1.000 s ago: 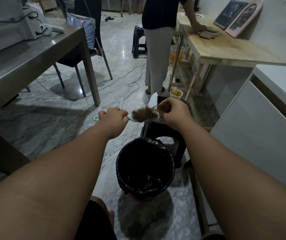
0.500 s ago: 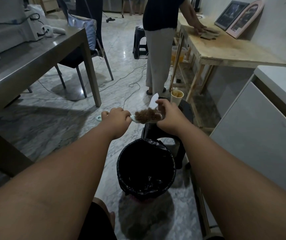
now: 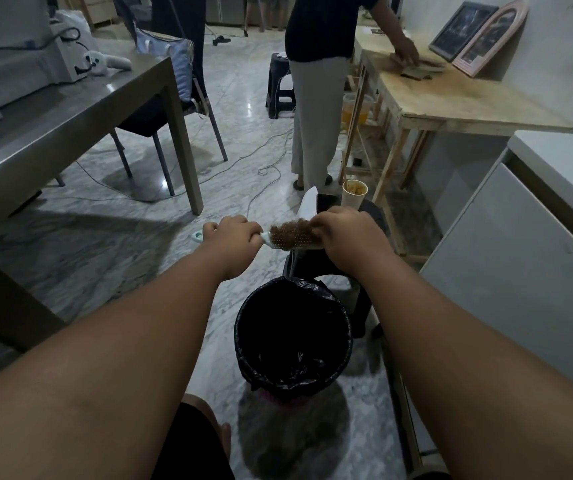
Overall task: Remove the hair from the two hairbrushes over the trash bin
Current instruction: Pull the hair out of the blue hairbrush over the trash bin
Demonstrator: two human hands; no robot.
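A white hairbrush [image 3: 290, 241] matted with brown hair is held level, a little beyond the far rim of the trash bin [image 3: 243, 348], which has a black liner and stands on the floor. My left hand [image 3: 233, 233] is closed around the brush's handle. My right hand [image 3: 344, 233] grips the brush's right end, fingers pinching the clump of hair there. A white object [image 3: 307, 204] that may be a second brush lies on the black stool [image 3: 358, 306] behind my hands, mostly hidden.
A paper cup [image 3: 354, 194] and a dark phone [image 3: 326, 202] sit on the stool. A person [image 3: 316, 98] stands at the wooden table [image 3: 468, 102] ahead. A grey metal table [image 3: 70, 112] is on the left, a white cabinet [image 3: 520, 271] on the right. Cables cross the floor.
Both hands and the brush stay almost in place over the bin. My right hand's fingers have shifted slightly on the hair at the brush's end.
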